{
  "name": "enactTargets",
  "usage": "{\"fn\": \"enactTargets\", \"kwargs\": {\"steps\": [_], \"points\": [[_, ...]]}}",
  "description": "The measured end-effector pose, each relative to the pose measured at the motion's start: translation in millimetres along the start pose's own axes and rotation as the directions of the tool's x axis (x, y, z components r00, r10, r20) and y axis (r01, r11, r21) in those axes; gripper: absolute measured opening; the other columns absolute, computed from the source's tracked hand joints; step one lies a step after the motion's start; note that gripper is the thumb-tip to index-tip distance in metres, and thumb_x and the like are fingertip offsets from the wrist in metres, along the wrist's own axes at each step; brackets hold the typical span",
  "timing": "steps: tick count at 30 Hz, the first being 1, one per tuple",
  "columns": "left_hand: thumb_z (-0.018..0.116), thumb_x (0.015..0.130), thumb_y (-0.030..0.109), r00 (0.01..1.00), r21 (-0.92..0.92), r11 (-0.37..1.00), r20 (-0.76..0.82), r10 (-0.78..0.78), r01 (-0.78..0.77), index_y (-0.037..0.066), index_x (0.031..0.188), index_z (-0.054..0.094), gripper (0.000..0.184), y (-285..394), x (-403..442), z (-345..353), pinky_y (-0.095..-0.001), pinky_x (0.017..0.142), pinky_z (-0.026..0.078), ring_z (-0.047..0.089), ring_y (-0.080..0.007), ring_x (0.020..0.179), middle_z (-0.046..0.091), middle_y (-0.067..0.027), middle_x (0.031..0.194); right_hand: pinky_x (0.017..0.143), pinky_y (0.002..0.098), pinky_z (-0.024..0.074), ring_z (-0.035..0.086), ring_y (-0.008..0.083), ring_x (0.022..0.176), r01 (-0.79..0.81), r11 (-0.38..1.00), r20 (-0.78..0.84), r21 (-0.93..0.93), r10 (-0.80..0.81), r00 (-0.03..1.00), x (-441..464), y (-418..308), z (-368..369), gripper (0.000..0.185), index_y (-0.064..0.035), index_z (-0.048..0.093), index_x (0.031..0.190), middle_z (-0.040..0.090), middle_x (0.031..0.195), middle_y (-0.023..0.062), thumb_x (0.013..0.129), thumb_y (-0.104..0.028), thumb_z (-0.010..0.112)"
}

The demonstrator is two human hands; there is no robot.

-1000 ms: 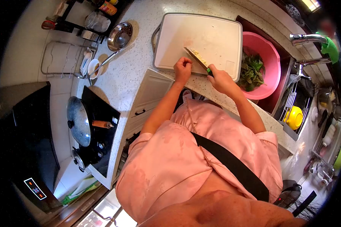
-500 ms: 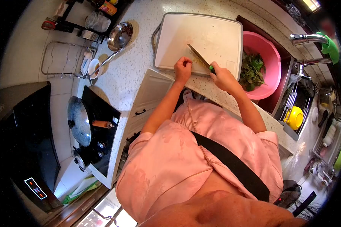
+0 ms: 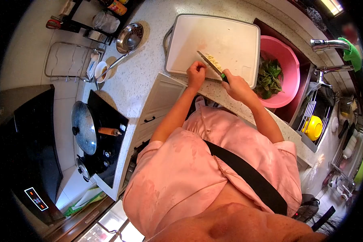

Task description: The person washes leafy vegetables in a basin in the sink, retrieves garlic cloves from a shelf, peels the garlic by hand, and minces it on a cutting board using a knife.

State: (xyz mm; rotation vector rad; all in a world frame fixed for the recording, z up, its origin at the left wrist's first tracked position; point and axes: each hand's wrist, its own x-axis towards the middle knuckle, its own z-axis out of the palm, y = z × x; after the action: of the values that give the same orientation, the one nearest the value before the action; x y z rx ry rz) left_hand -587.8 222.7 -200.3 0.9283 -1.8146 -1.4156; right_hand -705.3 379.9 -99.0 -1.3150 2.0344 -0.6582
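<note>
My right hand (image 3: pixel 236 86) grips a kitchen knife (image 3: pixel 209 63) by its dark handle with a green part. The blade lies slantwise over the pale cutting board (image 3: pixel 213 36), its tip pointing away and left. Along the far side of the blade is a strip of finely chopped pale yellow bits (image 3: pixel 213 61), possibly garlic. Just left of the blade, my left hand (image 3: pixel 196 75) is at the board's near edge with its fingers curled closed. What those fingers hold, if anything, is hidden.
A pink basin (image 3: pixel 288 76) with leafy greens (image 3: pixel 269 76) stands in the sink, right of the board. A faucet (image 3: pixel 328 44) reaches over from the right. At left are a metal ladle (image 3: pixel 130 38), a small white bowl (image 3: pixel 101 70) and a lidded pan (image 3: pixel 84 127) on the stove.
The knife has shifted slightly left, and the chopped bits now show beyond its blade instead of on the near side. My left hand stays curled in nearly the same spot.
</note>
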Motion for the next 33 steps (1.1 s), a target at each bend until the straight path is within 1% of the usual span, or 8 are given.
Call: {"fn": "enactTargets", "kwargs": {"steps": [4,7,19,21,24,27,31,33], "points": [[0.053,0.078,-0.001,0.996,0.038,0.996,-0.01,0.083,-0.083,0.0,0.075,0.06,0.008,-8.9,4.1,0.1,-0.0266,0.054,0.043,0.053,-0.0104,0.056,0.057,-0.0047,0.061,0.071,0.054,0.0434,0.058,0.0481,0.081,-0.014,1.0,0.022,0.005,0.014,1.0,-0.4,-2.8,-6.4,0.029,-0.0032,0.039,0.106,0.06,0.082,0.0302,0.088,-0.018,0.056],[0.051,0.08,-0.004,0.999,-0.012,0.999,0.021,0.044,-0.044,0.001,0.077,0.057,0.008,-8.7,0.6,0.1,-0.0232,0.052,0.041,0.05,-0.0069,0.057,0.053,0.0007,0.063,0.069,0.0503,0.043,0.057,0.0471,0.08,-0.028,0.999,-0.02,0.038,0.028,0.999,0.7,0.1,-3.4,0.029,-0.0047,0.042,0.11,0.06,0.082,0.0283,0.088,-0.017,0.056],[0.051,0.078,0.0,0.993,0.101,0.989,0.046,-0.113,0.107,0.0,0.077,0.059,0.008,5.1,5.7,11.2,-0.0276,0.059,0.047,0.06,-0.0146,0.062,0.063,-0.007,0.068,0.07,0.0513,0.0432,0.057,0.0479,0.081,-0.018,1.0,-0.055,0.002,0.018,0.998,6.8,11.3,-5.9,0.028,-0.0047,0.043,0.11,0.06,0.081,0.0291,0.088,-0.017,0.056],[0.051,0.078,-0.002,0.996,-0.081,0.996,0.085,0.04,-0.033,0.001,0.077,0.059,0.009,0.4,10.2,18.1,-0.027,0.06,0.047,0.059,-0.0137,0.063,0.062,-0.0059,0.069,0.069,0.051,0.0433,0.057,0.0477,0.08,-0.042,0.999,-0.059,0.018,0.043,0.997,6.6,6.9,-9.4,0.028,-0.0049,0.043,0.11,0.06,0.081,0.0288,0.088,-0.016,0.056],[0.051,0.077,-0.004,0.998,-0.136,0.989,0.035,0.06,-0.055,0.001,0.077,0.059,0.011,-7.9,5.9,19.5,-0.0264,0.06,0.046,0.056,-0.013,0.063,0.06,-0.005,0.069,0.069,0.0503,0.0436,0.058,0.0471,0.079,-0.063,0.998,-0.076,0.003,0.063,0.995,8.8,14.3,-4.3,0.028,-0.0051,0.043,0.11,0.06,0.08,0.0284,0.088,-0.016,0.056],[0.051,0.077,-0.005,0.99,-0.052,0.993,-0.099,0.096,-0.102,0.001,0.078,0.06,0.011,-12.9,-0.8,13.9,-0.0261,0.058,0.045,0.054,-0.0128,0.06,0.058,-0.0044,0.068,0.069,0.0493,0.0439,0.058,0.0464,0.078,-0.07,0.998,-0.076,0.002,0.07,0.995,5.5,12.3,-11.0,0.028,-0.0051,0.043,0.111,0.06,0.08,0.0278,0.088,-0.016,0.056],[0.052,0.078,-0.006,1.0,0.005,1.0,-0.012,0.012,-0.012,0.002,0.08,0.057,0.01,-5.7,-6.7,5.3,-0.023,0.055,0.043,0.053,-0.0083,0.06,0.056,-0.0008,0.066,0.068,0.0482,0.0444,0.058,0.0457,0.077,-0.078,0.996,-0.079,0.034,0.081,0.994,3.4,7.2,-14.1,0.028,-0.005,0.043,0.112,0.06,0.079,0.0269,0.088,-0.016,0.055],[0.053,0.081,-0.003,0.993,0.066,0.991,0.036,0.112,-0.114,0.002,0.081,0.058,0.007,-6.0,-3.7,4.1,-0.0236,0.052,0.043,0.052,-0.0079,0.058,0.056,-0.001,0.065,0.068,0.0483,0.0443,0.058,0.0458,0.077,-0.073,0.997,-0.074,0.027,0.075,0.994,5.1,13.2,-7.5,0.029,-0.0051,0.043,0.112,0.06,0.079,0.0271,0.088,-0.016,0.055]]}}
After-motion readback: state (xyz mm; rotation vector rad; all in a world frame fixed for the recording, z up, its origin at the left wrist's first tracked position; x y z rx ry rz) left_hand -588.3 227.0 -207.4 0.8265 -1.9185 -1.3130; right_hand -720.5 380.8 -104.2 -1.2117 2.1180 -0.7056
